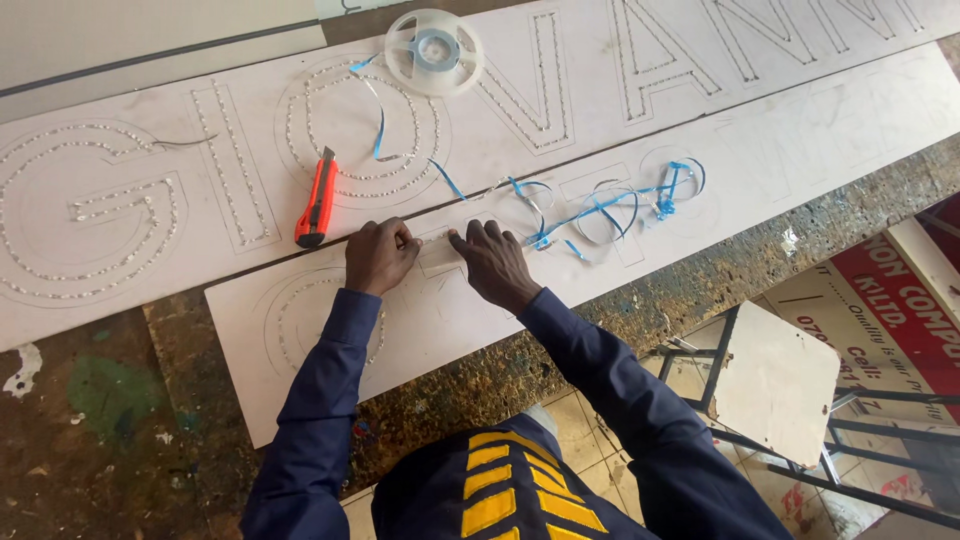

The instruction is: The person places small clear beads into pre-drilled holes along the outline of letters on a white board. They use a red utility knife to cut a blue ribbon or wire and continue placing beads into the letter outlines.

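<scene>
A: On the paint-stained surface, which board is finished?
B: The far sign board at twelve o'clock is fully dotted with LEDs; the near board has only its first round letter lined.
A: And the hands?
B: Left hand and right hand, fingers pinched on the LED strip, pressing it down; blue backing tape curls at two o'clock.

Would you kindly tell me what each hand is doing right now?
Left hand: closed, pinching the LED strip on the white board.
Right hand: fingers curled, pressing the strip down; whether it grips cannot be told.
</scene>
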